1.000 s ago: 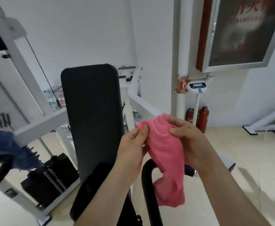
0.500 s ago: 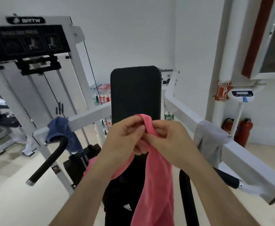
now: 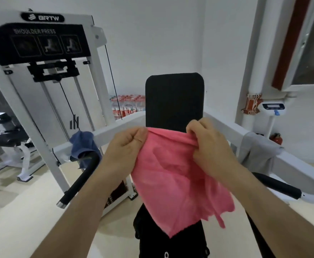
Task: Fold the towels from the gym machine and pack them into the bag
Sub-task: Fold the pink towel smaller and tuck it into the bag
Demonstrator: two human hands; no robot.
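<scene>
The pink towel point(image 3: 174, 179) hangs in front of the padded black backrest point(image 3: 174, 99), its top edge stretched between the two grips. The left grip point(image 3: 126, 146) pinches one upper corner with curled fingers. The right grip point(image 3: 210, 144) bunches the other corner between thumb and fingers. The cloth is thin, soft and creased, falling unevenly to a point. A blue towel point(image 3: 83, 146) and a grey towel point(image 3: 257, 151) drape over the machine's white bars point(image 3: 111, 130).
</scene>
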